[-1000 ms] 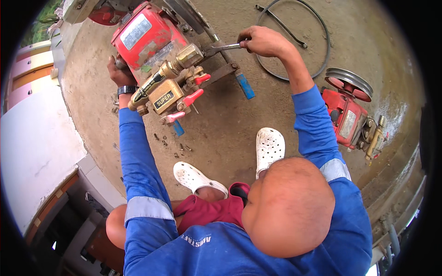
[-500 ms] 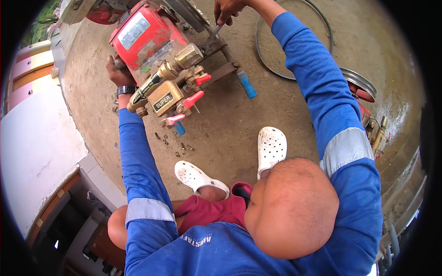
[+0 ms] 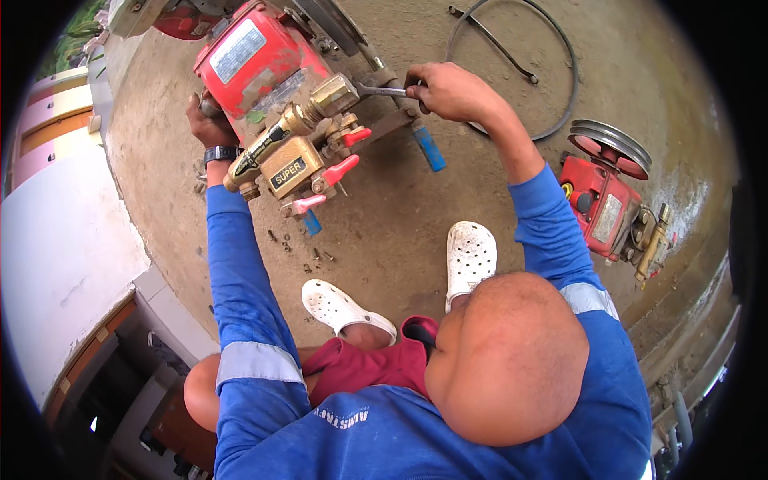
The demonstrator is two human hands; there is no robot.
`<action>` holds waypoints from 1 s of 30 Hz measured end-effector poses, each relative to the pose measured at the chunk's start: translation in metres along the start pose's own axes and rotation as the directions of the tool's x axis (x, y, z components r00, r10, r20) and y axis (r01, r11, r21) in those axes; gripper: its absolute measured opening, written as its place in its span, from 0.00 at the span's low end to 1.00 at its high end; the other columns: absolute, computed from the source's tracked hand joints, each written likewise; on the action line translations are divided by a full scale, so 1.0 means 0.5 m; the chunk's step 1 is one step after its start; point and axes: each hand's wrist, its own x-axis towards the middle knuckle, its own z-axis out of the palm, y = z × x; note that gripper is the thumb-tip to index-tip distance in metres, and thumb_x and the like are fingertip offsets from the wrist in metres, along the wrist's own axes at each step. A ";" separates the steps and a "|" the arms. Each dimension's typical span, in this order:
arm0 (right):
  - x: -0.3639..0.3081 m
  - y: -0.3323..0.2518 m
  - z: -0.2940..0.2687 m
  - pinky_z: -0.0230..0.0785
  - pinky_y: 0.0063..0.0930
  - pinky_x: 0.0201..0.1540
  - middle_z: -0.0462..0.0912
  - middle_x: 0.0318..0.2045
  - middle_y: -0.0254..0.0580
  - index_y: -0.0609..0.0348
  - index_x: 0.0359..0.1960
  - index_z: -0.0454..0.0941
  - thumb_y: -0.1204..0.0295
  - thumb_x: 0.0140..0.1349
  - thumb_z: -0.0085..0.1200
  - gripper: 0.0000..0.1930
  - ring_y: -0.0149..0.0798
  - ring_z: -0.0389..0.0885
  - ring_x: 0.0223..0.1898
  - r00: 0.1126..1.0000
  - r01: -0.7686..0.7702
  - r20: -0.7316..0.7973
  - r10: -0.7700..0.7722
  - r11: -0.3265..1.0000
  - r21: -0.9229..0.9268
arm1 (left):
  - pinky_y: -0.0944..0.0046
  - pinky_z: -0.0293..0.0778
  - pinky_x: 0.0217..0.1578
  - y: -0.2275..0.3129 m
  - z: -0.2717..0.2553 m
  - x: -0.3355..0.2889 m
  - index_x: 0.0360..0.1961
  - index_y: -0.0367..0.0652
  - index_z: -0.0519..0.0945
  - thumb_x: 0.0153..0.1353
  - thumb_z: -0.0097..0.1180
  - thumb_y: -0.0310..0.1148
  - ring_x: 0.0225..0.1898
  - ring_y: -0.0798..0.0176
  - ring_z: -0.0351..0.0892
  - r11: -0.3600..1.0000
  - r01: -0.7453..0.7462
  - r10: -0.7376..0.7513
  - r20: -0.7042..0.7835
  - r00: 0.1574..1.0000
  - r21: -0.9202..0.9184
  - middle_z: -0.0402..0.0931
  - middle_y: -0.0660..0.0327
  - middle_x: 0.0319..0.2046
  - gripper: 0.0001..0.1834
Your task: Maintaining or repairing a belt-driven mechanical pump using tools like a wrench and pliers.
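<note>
A red pump (image 3: 264, 60) with a brass valve block (image 3: 294, 172) and red lever handles stands in front of me on a metal frame. My right hand (image 3: 458, 92) is closed around the end of a wrench (image 3: 384, 91). The wrench's far end reaches the frame just beyond the brass hex fitting (image 3: 334, 96); its exact seat is hidden. At the pump's left side, my left hand (image 3: 210, 124) is closed around a dark rounded part that I cannot make out, partly hidden by the fingers.
Loose bolts and nuts (image 3: 320, 254) lie on the floor before my white clogs (image 3: 472, 252). To the right rest a second red pump (image 3: 600, 204) with a pulley (image 3: 612, 150), a belt (image 3: 572, 96) and a metal rod (image 3: 496, 44). A white wall (image 3: 72, 280) stands left.
My right hand has come back toward me and to the right, and the wrench now shows plainly. My right arm has bent, uncovering the second pump. My left hand stays in place.
</note>
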 end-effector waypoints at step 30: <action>0.260 0.049 -0.127 0.76 0.35 0.41 0.90 0.35 0.36 0.50 0.50 0.87 0.65 0.61 0.57 0.16 0.36 0.86 0.37 0.883 0.127 0.469 -0.026 0.975 -0.184 | 0.59 0.75 0.47 -0.018 0.016 -0.005 0.38 0.46 0.79 0.68 0.46 0.52 0.40 0.61 0.81 0.996 -0.030 0.035 -0.058 0.998 0.086 0.82 0.62 0.36 0.21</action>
